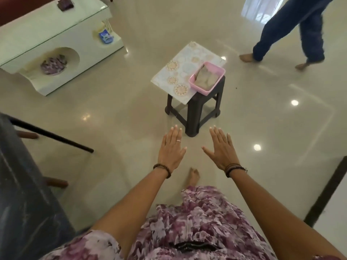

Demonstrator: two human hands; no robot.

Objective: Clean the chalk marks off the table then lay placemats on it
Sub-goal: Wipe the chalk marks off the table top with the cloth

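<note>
A dark plastic stool [195, 113] stands on the tiled floor ahead of me. On it lie patterned placemats [180, 72] in pale blue with gold circles, overhanging its left side. A pink tray [195, 86] with a grey cloth [205, 77] in it sits on the stool's right part, partly over the mats. My left hand [171, 150] and my right hand [222, 150] are stretched out flat, palms down, fingers straight, short of the stool and holding nothing. A dark table [20, 184] with pale smears fills the left edge.
A white low glass-topped table [56, 34] stands at the far left with purple items on it and in its recess. Another person in dark trousers [293, 30] walks barefoot at the upper right. My bare foot [193, 176] is on the glossy floor below my hands.
</note>
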